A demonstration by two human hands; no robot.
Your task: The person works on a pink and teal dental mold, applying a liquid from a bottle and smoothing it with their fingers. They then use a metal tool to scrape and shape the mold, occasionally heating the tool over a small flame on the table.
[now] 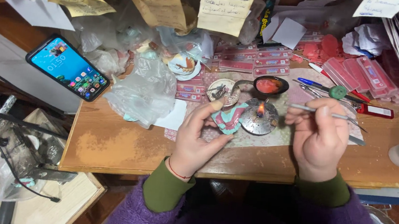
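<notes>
At the cluttered tabletop [111, 143], my left hand [197, 135] grips the teal-and-pink mould [230, 117] beside the small burner [259, 117], my right hand [318, 135] pinches a thin metal tool [325, 113] near the flame [260, 109], seemingly warming its tip, needing steadiness.

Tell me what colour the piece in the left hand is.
Teal and pink model piece, seen from the head camera.

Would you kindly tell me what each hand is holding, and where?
The left hand pinches a teal-and-pink model by its edge; the right hand holds a thin metal tool near its middle.
</notes>
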